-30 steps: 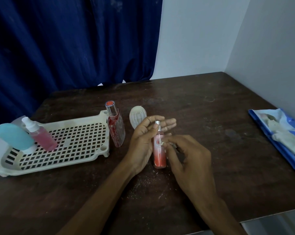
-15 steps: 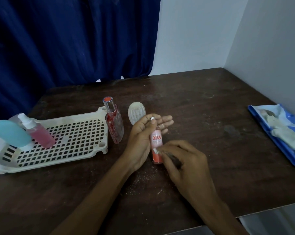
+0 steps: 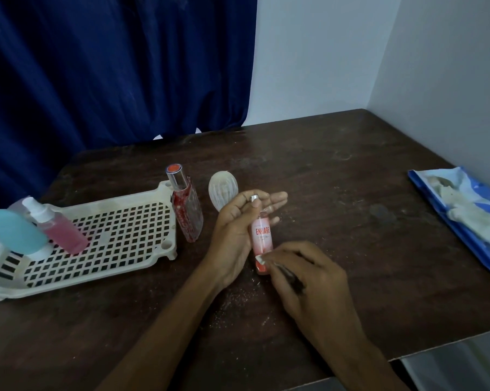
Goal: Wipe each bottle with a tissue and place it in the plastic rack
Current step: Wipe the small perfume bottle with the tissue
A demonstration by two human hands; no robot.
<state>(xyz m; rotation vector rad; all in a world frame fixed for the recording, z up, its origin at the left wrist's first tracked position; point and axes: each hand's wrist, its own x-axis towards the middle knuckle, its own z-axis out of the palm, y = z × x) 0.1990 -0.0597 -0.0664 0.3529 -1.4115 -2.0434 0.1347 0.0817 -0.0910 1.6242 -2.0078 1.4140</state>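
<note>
My left hand (image 3: pixel 235 235) grips a slim pink bottle (image 3: pixel 261 238) with a silver cap, upright at the table's middle. My right hand (image 3: pixel 306 280) pinches a small piece of white tissue (image 3: pixel 259 259) against the bottle's lower part. A cream plastic rack (image 3: pixel 119 266) lies at the left. In it lie a pink spray bottle (image 3: pixel 60 232) and a light blue bottle (image 3: pixel 12 231). A tall red-flecked bottle (image 3: pixel 186 211) stands just right of the rack. Behind my left hand is a ribbed white bottle (image 3: pixel 222 189).
A blue tissue pack (image 3: pixel 461 221) with white tissues on it lies at the table's right edge by the wall. A dark blue curtain (image 3: pixel 111 66) hangs behind the table. White crumbs speckle the wood below the hands. The table's near edge runs at lower right.
My right hand slid the tissue down the pink bottle from near its middle to its lower end. The left hand kept its hold on the bottle.
</note>
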